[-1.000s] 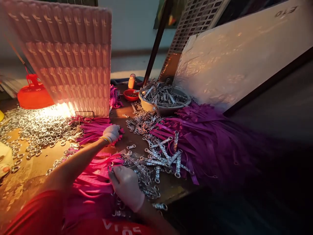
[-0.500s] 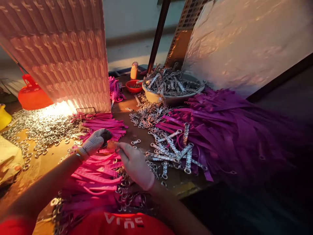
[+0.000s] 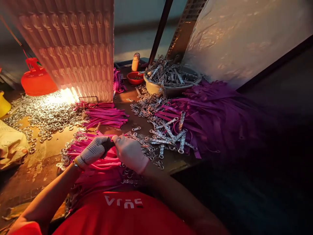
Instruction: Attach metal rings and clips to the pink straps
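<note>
My left hand (image 3: 95,150), in a white dotted knit glove with dark fingertips, is closed with its fingers pinched together. My right hand (image 3: 130,154), in a pale glove, is closed too, its thumb and fingertips meeting those of the left. Whatever they pinch between them is small and hidden by the fingers. Beneath both hands lies a pile of bright pink straps (image 3: 110,164) with metal rings (image 3: 64,157) at their left ends. Beside my right hand are short silvery chain pieces (image 3: 168,138), scattered over the table.
Loose metal rings (image 3: 56,114) are heaped under a red lamp (image 3: 39,83) beside a ribbed translucent panel (image 3: 83,55). A wide bowl (image 3: 156,88) overflows with metal chain pieces. Near it are a small red bowl (image 3: 134,78), a bottle (image 3: 135,62) and a large heap of purple straps (image 3: 215,114).
My hands have drawn closer together, and the right fingers have curled in more. The view has shifted, so more of the red shirt shows.
</note>
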Demonstrator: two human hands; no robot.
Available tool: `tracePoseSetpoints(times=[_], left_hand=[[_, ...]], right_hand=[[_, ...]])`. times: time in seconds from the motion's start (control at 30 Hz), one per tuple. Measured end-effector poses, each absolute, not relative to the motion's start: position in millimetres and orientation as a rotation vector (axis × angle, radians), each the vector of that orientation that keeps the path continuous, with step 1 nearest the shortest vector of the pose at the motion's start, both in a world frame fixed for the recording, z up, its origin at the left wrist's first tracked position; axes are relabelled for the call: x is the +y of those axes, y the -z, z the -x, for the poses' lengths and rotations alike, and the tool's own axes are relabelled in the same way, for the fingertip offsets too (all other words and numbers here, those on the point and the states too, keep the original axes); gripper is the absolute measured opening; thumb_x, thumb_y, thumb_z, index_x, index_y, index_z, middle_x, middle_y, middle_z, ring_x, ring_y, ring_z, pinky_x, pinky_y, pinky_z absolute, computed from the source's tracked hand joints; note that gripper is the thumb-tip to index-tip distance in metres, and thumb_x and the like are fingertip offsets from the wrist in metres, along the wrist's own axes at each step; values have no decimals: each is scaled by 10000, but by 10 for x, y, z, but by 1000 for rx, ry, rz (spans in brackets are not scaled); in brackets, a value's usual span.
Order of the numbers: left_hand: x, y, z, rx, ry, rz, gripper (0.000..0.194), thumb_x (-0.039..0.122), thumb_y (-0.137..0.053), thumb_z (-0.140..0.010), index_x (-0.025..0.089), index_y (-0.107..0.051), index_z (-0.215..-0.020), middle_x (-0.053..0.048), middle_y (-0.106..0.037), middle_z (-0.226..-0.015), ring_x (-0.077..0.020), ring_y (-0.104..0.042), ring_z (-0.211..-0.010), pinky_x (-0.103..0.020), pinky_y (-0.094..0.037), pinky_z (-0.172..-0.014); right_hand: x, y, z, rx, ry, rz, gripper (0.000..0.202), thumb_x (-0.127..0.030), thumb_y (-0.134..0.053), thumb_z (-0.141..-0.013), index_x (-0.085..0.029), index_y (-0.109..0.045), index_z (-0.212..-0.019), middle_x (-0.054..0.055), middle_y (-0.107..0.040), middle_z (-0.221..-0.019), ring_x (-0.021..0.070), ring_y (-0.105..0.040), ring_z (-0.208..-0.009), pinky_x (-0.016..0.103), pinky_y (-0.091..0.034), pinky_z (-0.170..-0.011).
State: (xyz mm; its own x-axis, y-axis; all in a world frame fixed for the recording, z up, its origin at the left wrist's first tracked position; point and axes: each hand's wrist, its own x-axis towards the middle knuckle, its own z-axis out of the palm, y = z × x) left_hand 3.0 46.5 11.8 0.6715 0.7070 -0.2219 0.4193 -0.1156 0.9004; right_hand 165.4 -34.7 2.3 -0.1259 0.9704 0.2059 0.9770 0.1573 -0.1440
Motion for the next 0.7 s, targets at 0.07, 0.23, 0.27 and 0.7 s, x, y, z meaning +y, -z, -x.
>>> tracePoseSetpoints(times=[0.07,0.23,0.27,0.7], left_hand=[[486,-80,18,887,-292,-1809,157,229,-501,-836,183,-555,-696,28,-512,-480,-100,-439,-403,-204,-313,-429],[469,68,108,832,-322,-2078,91,100,-552,-700,165,-591,-650,-14,-605,-612,-117,-486,-543,-222,-344,-540],[449,96,131,830,-332,-2091,82,96,-564,-687,161,-605,-657,-21,-619,-643,-122,-491,-576,-222,-351,-559],[150,275,338,963,-488,-1720,219,335,-613,-814,124,-660,-782,-10,-579,-653,-99,-446,-564,-202,-357,-513]], right_hand=[[-364,14,-1618,-2228,40,1892,326,-179,-363,-1011,-141,-602,-1231,126,-693,-948,220,-639,-800,315,-361,-640],[-376,132,-1482,-2224,-34,1908,313,-200,-360,-1025,-143,-612,-1201,118,-704,-953,219,-661,-829,312,-391,-669],[-378,142,-1456,-2198,-55,1913,308,-207,-360,-1029,-144,-619,-1184,117,-709,-962,216,-666,-845,308,-400,-684],[-370,-124,-1423,-2310,-408,2036,277,-338,-528,-947,-131,-642,-1091,151,-755,-946,287,-727,-897,317,-483,-710]])
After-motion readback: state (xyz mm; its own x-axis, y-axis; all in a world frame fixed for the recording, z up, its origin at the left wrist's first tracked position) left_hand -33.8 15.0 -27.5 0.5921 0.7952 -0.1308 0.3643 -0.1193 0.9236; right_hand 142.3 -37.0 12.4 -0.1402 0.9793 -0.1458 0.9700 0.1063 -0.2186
